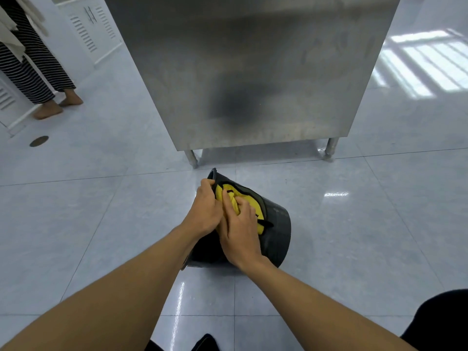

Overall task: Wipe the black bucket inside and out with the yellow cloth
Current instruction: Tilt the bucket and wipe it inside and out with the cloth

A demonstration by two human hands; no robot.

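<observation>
The black bucket (276, 231) lies tilted on the tiled floor, its mouth turned up and toward me. My left hand (205, 211) grips the bucket's rim on the left side. My right hand (239, 231) presses the bunched yellow cloth (234, 198) inside the bucket's mouth. Most of the bucket's inner wall is hidden by my hands and the cloth.
A stainless steel cabinet (253, 72) on short legs stands just beyond the bucket. Another person in striped trousers (33, 69) stands barefoot at the far left beside white louvred cabinets (88, 29). A round floor drain (38, 141) lies at the left. My dark-clad knee (440, 323) shows at bottom right.
</observation>
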